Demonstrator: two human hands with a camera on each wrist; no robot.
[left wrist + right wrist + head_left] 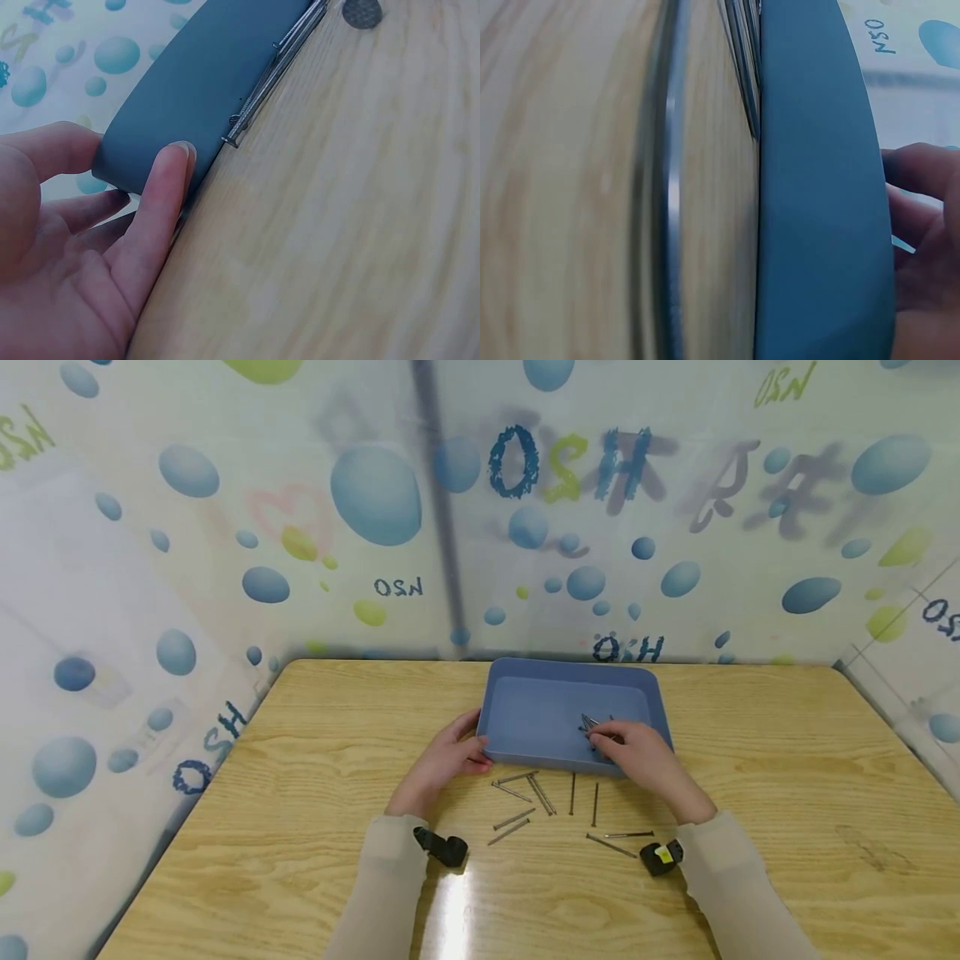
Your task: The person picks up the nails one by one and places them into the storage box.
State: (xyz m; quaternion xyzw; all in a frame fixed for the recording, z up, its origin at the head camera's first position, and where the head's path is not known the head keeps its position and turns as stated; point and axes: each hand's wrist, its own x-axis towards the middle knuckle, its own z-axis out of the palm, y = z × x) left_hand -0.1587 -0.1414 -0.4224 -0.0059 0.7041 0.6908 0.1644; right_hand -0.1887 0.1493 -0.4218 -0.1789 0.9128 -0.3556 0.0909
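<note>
A shallow blue tray (540, 718) stands at the far edge of the wooden table. At its front left corner my left hand (450, 752) holds the tray wall, with fingers spread round the corner in the left wrist view. My right hand (633, 752) reaches over the front wall into the tray's right part. Its fingertips pinch at a small cluster of grey metal nails (589, 722); how many it holds is hidden. Loose nails (542, 795) lie on the wood in front of the tray, some close along its wall in the left wrist view.
The wooden table (300, 827) ends against a patterned curtain (375, 627) at the back. More nails (611, 846) lie near the right wrist. A black camera (450, 850) is strapped to the left wrist, another camera (657, 858) to the right.
</note>
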